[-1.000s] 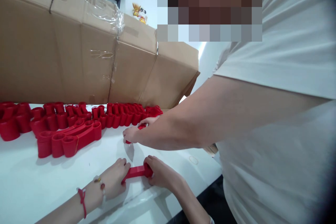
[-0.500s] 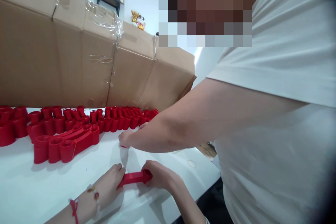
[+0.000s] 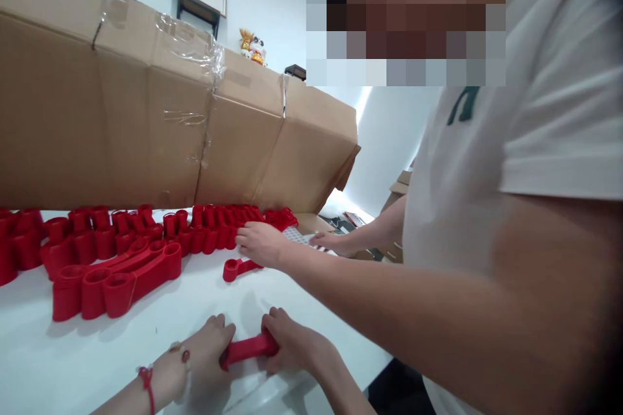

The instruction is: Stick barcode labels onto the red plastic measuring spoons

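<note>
Low in the head view, a red bar-shaped part with ring ends [image 3: 248, 349] is held level just over the white table [image 3: 204, 301]. My left hand [image 3: 207, 350], with a bead bracelet and red cord at the wrist, is closed on its left end. Fingers of my right hand [image 3: 292, 340] wrap the right end and partly hide it. Beyond my hands lies another red part [image 3: 232, 269] of similar shape. To the left stands a bundle of several like parts [image 3: 117, 292], side by side with a thin band around them.
A co-worker in a white shirt [image 3: 457, 194] stands at the right. One co-worker's hand [image 3: 263, 243] reaches across the table; the other hand [image 3: 324, 241] is farther back. Rows of red parts [image 3: 92, 233] line the foot of a large cardboard box [image 3: 146, 123].
The co-worker's near hand has shifted back and right, uncovering a red part on the table. The far hand now shows near the box's end. My hands keep hold of the same part.
</note>
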`<state>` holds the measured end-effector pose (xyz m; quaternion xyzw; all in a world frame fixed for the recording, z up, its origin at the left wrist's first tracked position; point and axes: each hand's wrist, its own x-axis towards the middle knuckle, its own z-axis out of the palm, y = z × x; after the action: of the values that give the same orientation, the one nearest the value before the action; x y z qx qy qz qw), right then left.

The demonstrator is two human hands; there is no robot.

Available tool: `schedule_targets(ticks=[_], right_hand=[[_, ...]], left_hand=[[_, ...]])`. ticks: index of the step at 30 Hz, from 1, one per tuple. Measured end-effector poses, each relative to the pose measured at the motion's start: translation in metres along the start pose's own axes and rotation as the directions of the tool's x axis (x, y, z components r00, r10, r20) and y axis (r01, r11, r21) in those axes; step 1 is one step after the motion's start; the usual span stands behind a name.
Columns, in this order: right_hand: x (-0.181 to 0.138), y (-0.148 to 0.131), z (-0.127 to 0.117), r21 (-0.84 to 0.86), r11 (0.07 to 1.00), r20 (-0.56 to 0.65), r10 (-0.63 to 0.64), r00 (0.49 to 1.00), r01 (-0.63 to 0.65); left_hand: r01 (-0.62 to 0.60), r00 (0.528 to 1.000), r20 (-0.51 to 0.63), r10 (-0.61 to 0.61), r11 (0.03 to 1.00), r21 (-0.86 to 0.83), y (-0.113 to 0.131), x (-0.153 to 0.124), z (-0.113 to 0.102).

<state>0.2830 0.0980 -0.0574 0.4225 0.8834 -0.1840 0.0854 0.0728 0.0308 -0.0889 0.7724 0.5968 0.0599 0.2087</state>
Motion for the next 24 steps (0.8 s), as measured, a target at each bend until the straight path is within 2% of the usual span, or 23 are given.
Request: schedule_targets(ticks=[4,9,13,16,19,21,24], right_hand=[[-0.009,-0.008,0.0,0.058,0.998,-0.067,0.002,0.998,0.001],[-0.012,-0.024,-0.007,0.122,0.992,-0.12,-0.023,0.992,0.038],[-0.016,-0.035,-0.027,0.282,0.954,-0.038,-0.099,0.994,0.105],[-0.02,-0.039,-0.043,0.475,0.866,0.022,-0.189,0.982,0.156],[-0.022,-0.044,-0.048,0.56,0.819,0.044,-0.185,0.982,0.13],[-0.021,-0.05,-0.043,0.549,0.823,-0.033,-0.155,0.987,0.147],[-0.02,-0.062,-0.031,0.502,0.837,-0.222,-0.12,0.968,0.219]], left_hand=[[-0.017,0.999,-0.048,0.014,0.998,-0.068,0.002,-0.015,-0.006],[0.013,0.994,-0.106,-0.027,0.992,-0.127,-0.009,-0.031,-0.015],[0.046,0.991,-0.121,-0.063,0.989,-0.137,-0.019,-0.046,-0.033],[0.07,0.987,-0.135,-0.089,0.988,-0.135,-0.022,-0.059,-0.045],[0.101,0.979,-0.162,-0.12,0.987,-0.122,-0.018,-0.072,-0.046],[0.126,0.969,-0.203,-0.139,0.989,-0.077,-0.013,-0.078,-0.041],[0.134,0.939,-0.328,-0.102,0.988,0.076,-0.002,-0.086,-0.036]])
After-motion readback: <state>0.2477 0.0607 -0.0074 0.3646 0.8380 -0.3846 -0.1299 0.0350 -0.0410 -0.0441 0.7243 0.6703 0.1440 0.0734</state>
